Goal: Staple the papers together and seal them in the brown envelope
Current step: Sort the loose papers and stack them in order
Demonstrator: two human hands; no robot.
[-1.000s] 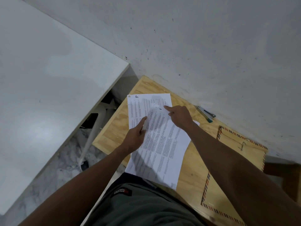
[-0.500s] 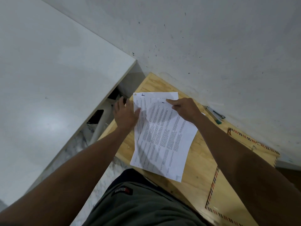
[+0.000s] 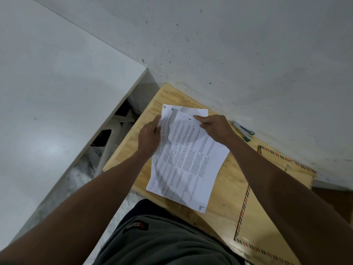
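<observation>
The papers (image 3: 188, 159) are lying fanned and askew on the wooden table (image 3: 227, 190), near its left edge — the sheets are not yet squared. The left hand (image 3: 150, 137) is grasping the left edge of the lower sheets, while the right hand (image 3: 214, 128) is pinching the top corner of the upper sheet. Judging from this, the step is aligning: tapping the edges flush before stapling would be wise — otherwise a staple may miss a page. The stapler (image 3: 243, 131) is waiting by the back edge, against the wall; the brown envelope (image 3: 265, 217) is lying toward the right edge.
</observation>
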